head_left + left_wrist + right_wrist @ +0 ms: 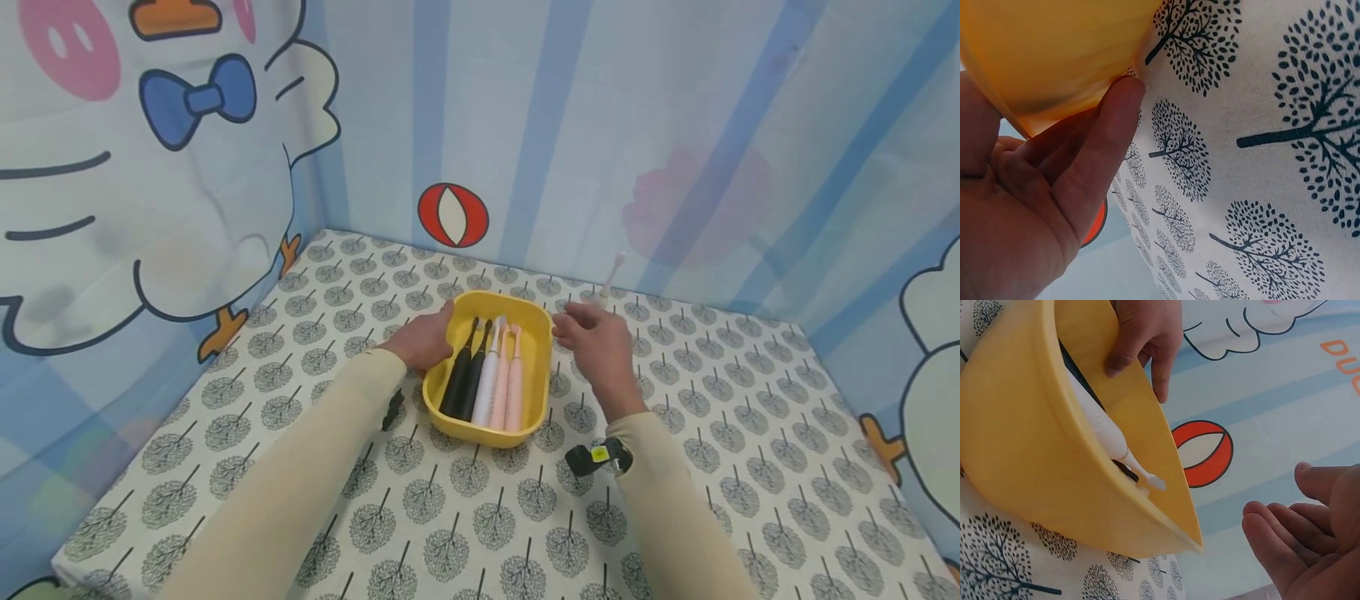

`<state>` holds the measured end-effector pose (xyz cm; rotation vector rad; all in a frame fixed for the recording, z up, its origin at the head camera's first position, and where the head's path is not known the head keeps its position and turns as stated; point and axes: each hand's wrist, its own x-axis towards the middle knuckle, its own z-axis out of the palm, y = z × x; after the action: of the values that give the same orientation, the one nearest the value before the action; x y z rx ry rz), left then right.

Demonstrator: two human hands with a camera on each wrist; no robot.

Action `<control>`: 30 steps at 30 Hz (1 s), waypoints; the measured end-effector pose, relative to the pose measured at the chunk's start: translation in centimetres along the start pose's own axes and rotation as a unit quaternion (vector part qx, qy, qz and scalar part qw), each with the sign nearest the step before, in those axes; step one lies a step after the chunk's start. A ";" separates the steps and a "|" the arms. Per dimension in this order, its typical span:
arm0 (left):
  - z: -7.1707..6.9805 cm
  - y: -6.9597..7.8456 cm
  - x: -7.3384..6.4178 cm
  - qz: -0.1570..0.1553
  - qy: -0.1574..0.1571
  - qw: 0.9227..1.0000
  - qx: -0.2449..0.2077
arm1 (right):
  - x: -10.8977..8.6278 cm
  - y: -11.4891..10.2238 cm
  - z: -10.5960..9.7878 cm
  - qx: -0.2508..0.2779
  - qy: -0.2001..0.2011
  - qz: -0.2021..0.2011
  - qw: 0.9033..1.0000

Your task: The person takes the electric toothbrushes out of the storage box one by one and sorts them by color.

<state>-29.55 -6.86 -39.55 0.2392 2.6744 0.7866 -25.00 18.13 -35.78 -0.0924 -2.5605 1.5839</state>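
A yellow plastic basin (536,387) stands on the table in the head view. Side by side in it lie two black electric toothbrushes (457,383), a white one (486,383) and two pink ones (514,387), heads toward the back. My left hand (426,340) grips the basin's left wall, thumb inside the rim and fingers outside, as the left wrist view also shows. Beside the right rim is my right hand (598,343), its fingers loosely bent. In the right wrist view that hand (1310,537) holds nothing, apart from the basin (1029,425).
Behind my right hand another pale toothbrush (613,273) shows near the back of the table, its lower part hidden by the hand. A tree-print cloth (390,508) covers the table. Cartoon-print curtains (510,125) hang behind and on both sides.
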 end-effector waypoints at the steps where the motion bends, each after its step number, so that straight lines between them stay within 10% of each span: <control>1: 0.0 0.0 0.0 0.001 0.000 1.000 0.001 | 0.1 0.0 0.2 0.004 -0.005 0.002 1.000; 30: -0.1 0.2 0.0 -0.017 -0.002 1.000 0.016 | 0.2 -0.3 4.7 -0.066 -0.122 0.019 0.990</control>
<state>-29.55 -6.75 -39.39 0.2029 2.6826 0.7333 -25.83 13.90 -37.58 0.0427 -2.8657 1.5215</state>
